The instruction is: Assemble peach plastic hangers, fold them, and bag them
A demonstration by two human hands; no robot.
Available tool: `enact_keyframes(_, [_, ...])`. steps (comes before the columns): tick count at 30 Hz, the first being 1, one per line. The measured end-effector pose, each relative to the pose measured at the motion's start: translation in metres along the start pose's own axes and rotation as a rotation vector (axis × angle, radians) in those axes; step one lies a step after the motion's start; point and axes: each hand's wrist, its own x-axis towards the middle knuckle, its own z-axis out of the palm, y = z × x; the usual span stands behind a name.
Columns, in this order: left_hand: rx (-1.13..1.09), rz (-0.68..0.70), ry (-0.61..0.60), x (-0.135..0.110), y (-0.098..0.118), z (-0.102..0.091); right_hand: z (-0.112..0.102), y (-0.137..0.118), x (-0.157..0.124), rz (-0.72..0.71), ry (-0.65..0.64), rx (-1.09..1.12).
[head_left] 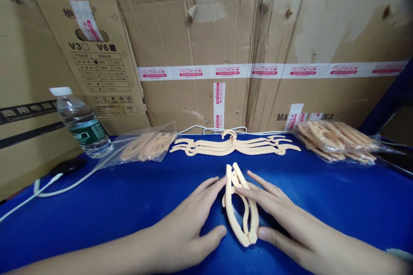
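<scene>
A cream plastic folding clothes hanger point(254, 212), its two arms folded together, is between my hands above the blue tabletop. My left hand point(193, 223) is at its left side with fingers stretched out; a fingertip meets the hanger's upper left edge, and the thumb is apart from it. On the other side, my right hand point(287, 215) has a finger reaching over the right arm of the hanger and the thumb against its lower end. Behind them lies a row of unfolded cream hangers point(213, 148), stacked close together with their hooks at the middle.
Bagged folded hangers point(145, 146) lie at the left, and more bagged hangers point(335, 137) are piled at the right. A water bottle point(84, 124) stands by a black device point(67, 166) and a white cable point(74, 189). Cardboard point(193, 30) walls the blue table point(129, 206).
</scene>
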Motion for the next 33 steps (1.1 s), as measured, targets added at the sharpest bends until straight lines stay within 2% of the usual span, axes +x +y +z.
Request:
enact_keyframes(4, [0.031, 0.008, -0.009, 0.0, -0.001, 0.001, 0.005, 0.005, 0.001, -0.002, 0.085, -0.054])
enact_keyframes(9, [0.106, 0.11, 0.102, -0.001, 0.002, 0.002, 0.0, 0.004, -0.001, -0.052, 0.209, -0.111])
enact_keyframes(16, [0.196, 0.154, 0.073, -0.004, 0.007, 0.002, -0.006, 0.0, -0.002, -0.181, 0.106, -0.209])
enact_keyframes(24, [0.321, 0.152, 0.084, -0.006, 0.001, 0.002, -0.001, 0.013, -0.001, -0.114, 0.139, -0.219])
enact_keyframes(33, [0.458, 0.188, 0.044, -0.007, -0.002, 0.0, -0.002, 0.015, -0.001, -0.072, 0.087, -0.275])
